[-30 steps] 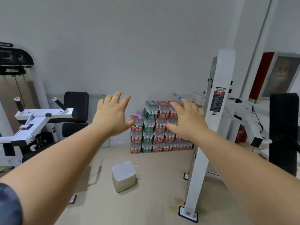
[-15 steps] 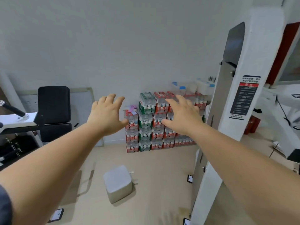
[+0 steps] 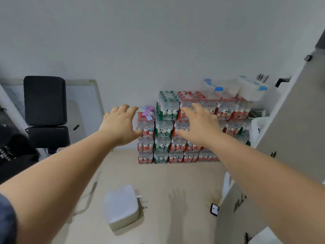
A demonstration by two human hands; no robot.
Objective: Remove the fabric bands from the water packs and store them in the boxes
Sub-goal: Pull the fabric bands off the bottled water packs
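ahead, fabric bands [image 3: 147, 112] atop stacked water packs [image 3: 165, 127].

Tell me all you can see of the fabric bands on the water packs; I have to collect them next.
The fabric bands are a small loose bunch of flat strips, lilac and pink, cloth-like. They lie crumpled on top of the leftmost, shortest column of water packs, beside the taller green-labelled column. The left hand shows just left of them, fingers spread, holding nothing. Their number cannot be told.
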